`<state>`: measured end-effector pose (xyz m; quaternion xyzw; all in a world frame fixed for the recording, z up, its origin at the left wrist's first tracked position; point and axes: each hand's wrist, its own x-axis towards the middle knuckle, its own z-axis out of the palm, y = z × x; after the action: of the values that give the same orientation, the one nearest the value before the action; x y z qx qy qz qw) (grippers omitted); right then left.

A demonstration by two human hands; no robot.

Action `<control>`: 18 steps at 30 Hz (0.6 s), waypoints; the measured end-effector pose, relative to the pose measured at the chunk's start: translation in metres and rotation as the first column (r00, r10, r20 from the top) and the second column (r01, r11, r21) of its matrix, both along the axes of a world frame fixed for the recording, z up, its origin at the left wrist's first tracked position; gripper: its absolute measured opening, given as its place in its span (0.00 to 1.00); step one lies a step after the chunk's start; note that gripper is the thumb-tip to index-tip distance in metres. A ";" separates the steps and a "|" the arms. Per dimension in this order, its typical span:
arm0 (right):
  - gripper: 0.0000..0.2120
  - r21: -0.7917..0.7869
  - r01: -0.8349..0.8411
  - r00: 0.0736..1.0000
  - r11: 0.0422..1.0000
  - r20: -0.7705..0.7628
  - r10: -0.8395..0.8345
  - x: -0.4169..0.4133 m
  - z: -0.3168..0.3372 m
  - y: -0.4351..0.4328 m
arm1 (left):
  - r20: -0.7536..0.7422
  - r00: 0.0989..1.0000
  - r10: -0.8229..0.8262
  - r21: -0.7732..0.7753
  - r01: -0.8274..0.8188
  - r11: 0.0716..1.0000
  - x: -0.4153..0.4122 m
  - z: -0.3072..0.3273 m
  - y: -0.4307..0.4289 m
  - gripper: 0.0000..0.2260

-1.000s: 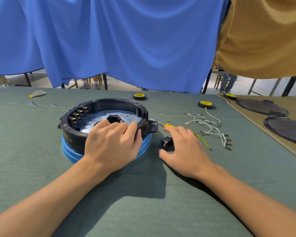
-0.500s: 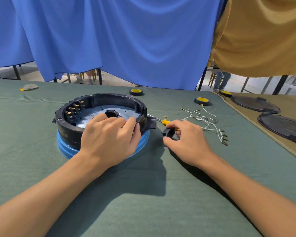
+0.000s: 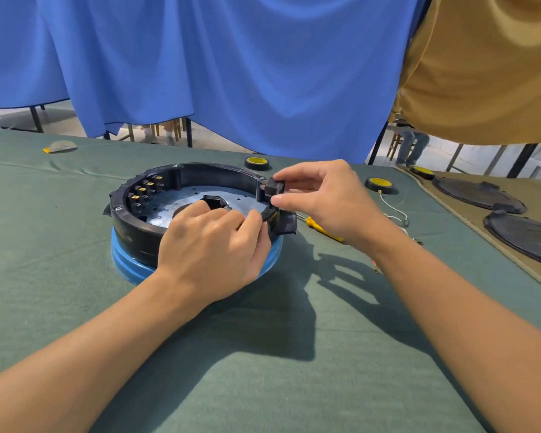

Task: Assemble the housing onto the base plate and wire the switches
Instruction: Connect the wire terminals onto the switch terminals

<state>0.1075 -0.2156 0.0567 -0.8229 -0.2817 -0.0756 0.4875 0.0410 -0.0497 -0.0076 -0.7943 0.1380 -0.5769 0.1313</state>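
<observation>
Where blue curtain [image 3: 231, 73] hangs, green cloth [image 3: 263, 385] lies under the housing [image 3: 213, 173].

A: What holds the black housing [image 3: 128, 226]?
B: The left hand [image 3: 213, 248], fingers curled over its near rim; the housing sits on a blue base [image 3: 128, 265].
A: And the right hand [image 3: 325, 198]?
B: It pinches a small black switch [image 3: 275, 188] at the housing's right rim, near a yellow screwdriver [image 3: 324, 230].

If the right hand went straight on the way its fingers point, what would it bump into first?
Probably the rim of the round black plastic housing: the right hand pinches the small black switch block right beside it.
</observation>
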 end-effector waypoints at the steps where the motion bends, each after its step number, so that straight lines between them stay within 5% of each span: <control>1: 0.15 -0.004 -0.017 1.000 1.000 -0.010 0.017 0.002 -0.001 0.001 | 0.000 1.000 -0.005 -0.002 0.005 1.000 0.000 0.000 -0.001 0.16; 18: 0.12 0.035 -0.057 0.996 0.998 -0.072 0.059 0.014 -0.011 0.005 | -0.028 1.000 -0.003 -0.018 0.003 1.000 -0.001 -0.001 -0.002 0.16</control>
<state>0.1215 -0.2108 0.0452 -0.8086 -0.2862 -0.0359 0.5129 0.0400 -0.0516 -0.0083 -0.8031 0.1358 -0.5672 0.1215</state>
